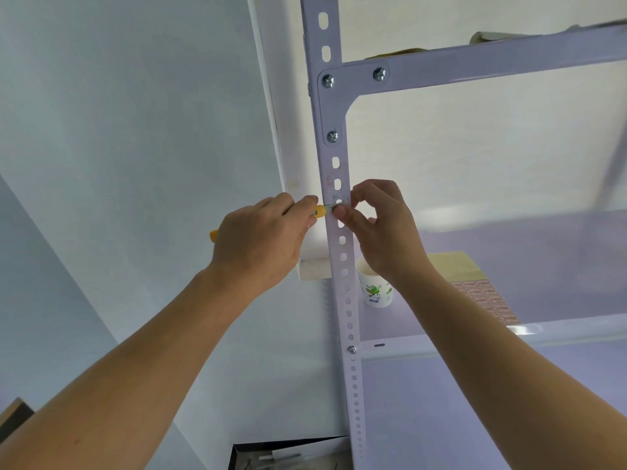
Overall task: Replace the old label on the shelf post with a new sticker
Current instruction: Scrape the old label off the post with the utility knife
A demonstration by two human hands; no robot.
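A white perforated shelf post (341,252) runs down the middle of the view. My left hand (261,239) grips a yellow-handled knife (319,211) and its short blade lies flat across the post. My right hand (380,228) pinches something small at the blade tip, against the post; faint label residue (330,189) marks the post just above. A sheet of reddish stickers (488,300) lies on the shelf board to the right.
A paper cup (375,290) with a green print stands on the shelf behind the post. A yellowish sheet (454,266) lies under the stickers. A dark box (288,456) sits low by the post. A white wall (118,130) fills the left.
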